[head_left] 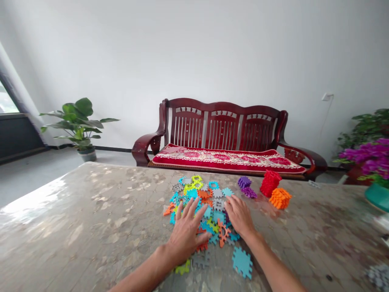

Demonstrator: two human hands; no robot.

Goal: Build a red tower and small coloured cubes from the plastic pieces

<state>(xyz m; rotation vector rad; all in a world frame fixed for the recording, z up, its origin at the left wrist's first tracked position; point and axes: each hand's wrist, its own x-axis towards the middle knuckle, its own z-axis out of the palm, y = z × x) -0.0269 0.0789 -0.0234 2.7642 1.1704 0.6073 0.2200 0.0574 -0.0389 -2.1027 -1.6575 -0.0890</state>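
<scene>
Flat interlocking puzzle pieces in blue, orange, grey and lime lie in a loose heap on the table. My left hand (189,229) is over the left and front of the heap, palm down, fingers spread. At the heap's right side rests my right hand (238,214), its fingers stretched forward by a grey piece (218,204); neither hand grips anything I can see. A light blue piece (242,261) lies apart near the front. Between the hands is an orange piece (223,233). Some pieces are hidden under the hands.
Right of the heap stand stacks of red pieces (270,182), orange pieces (280,198) and purple pieces (244,182). Grey pieces (378,276) lie at the table's right edge, near a teal flowerpot (377,196). A wooden bench (221,125) stands behind the patterned table (91,227).
</scene>
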